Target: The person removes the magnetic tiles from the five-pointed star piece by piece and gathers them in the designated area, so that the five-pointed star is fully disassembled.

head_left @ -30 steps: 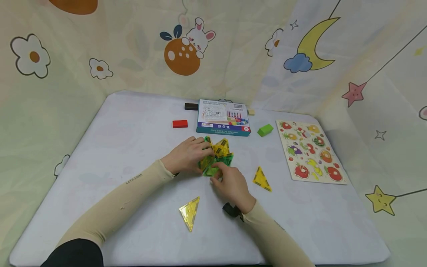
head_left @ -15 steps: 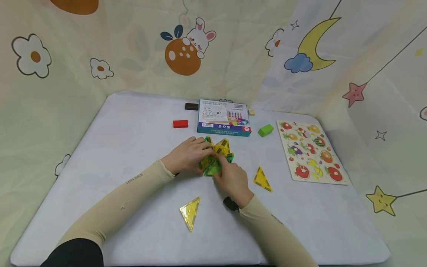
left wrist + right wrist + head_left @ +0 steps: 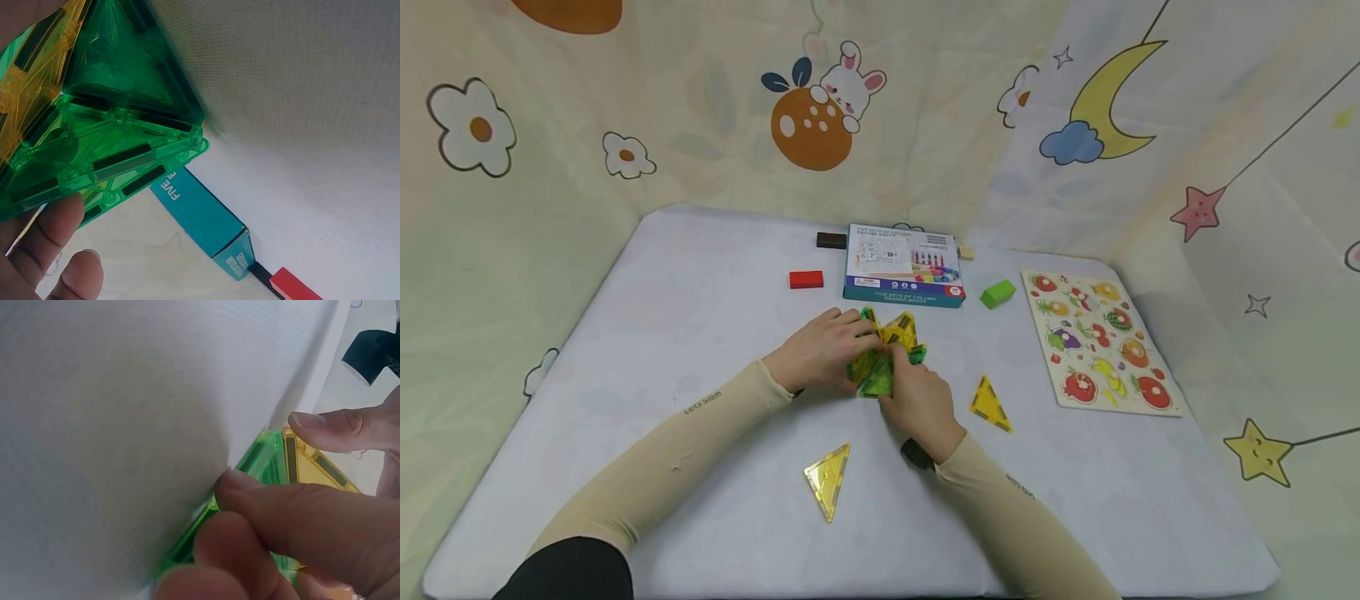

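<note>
A cluster of green and yellow translucent magnetic tiles (image 3: 901,327) stands mid-table, its triangular pieces leaning together. My left hand (image 3: 822,347) holds the cluster's left side, its fingers bent over the tiles. In the left wrist view, a green triangular tile (image 3: 125,140) shows above that hand's fingertips (image 3: 69,215). From the front right, my right hand (image 3: 922,407) grips a green tile (image 3: 265,456) low on the cluster, seen close up in the right wrist view. Fingers cover part of this tile. Loose yellow triangular tiles lie flat, one right of the right hand (image 3: 991,405), another nearer the front (image 3: 827,482).
Behind the cluster lies a flat printed box (image 3: 902,265). Around it are a red block (image 3: 806,280), a black block (image 3: 831,240), a green block (image 3: 997,293) and a pale block (image 3: 966,252). A fruit puzzle board (image 3: 1101,343) lies at the right.
My right hand has moved slightly left and away from me, and its fingers now reach farther onto the green tile. The left hand keeps its place on the cluster.
</note>
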The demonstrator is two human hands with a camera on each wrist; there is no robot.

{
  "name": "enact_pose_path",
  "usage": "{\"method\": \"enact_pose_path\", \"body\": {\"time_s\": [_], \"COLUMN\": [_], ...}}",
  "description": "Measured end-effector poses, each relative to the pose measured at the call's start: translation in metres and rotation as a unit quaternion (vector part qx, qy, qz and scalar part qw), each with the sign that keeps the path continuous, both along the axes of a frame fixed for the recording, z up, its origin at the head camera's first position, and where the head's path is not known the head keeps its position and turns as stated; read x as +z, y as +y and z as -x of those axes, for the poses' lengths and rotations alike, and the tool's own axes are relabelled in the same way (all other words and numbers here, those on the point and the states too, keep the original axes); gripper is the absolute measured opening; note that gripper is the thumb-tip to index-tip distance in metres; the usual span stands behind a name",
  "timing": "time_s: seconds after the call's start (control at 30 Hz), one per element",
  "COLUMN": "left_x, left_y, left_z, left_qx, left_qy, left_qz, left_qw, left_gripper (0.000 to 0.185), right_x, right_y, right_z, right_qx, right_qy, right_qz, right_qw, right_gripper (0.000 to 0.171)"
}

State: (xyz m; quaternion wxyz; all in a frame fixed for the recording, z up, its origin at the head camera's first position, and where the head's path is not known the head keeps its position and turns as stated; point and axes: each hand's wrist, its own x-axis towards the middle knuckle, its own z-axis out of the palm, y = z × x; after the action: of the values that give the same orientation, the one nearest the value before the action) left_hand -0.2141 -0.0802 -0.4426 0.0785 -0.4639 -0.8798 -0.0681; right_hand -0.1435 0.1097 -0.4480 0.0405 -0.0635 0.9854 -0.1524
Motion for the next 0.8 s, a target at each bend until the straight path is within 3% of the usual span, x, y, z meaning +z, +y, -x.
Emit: {"method": "enact_pose_path", "body": {"time_s": [0.17,0.43,0.8], "left_x": [-0.0003,-0.0013,-0.0010], "left_y": [0.0004,0.0003,0.0007], "left_z": [0.0002,0.0006,0.0000], "left_qx": [0.003,0.002,0.002], "left_qy": [-0.003,0.002,-0.006], "left_qz": [0.000,0.000,-0.010], "left_qw": [1.0000,1.0000,0.9999], "left_gripper": [0.077,0.078,0.080], "right_x": [0.0004,0.0004,0.0022], "right_y": [0.0010,0.0012,0.0026], "right_z": [-0.0019,-0.0034,0.0004], "right_qx": [0.002,0.008,0.023], "right_qy": [-0.022,0.029,0.026], "right_qz": [0.011,-0.023,-0.042], "right_qw": [1.000,0.999,0.999], "right_gripper": [0.049,0.060,0.066]}}
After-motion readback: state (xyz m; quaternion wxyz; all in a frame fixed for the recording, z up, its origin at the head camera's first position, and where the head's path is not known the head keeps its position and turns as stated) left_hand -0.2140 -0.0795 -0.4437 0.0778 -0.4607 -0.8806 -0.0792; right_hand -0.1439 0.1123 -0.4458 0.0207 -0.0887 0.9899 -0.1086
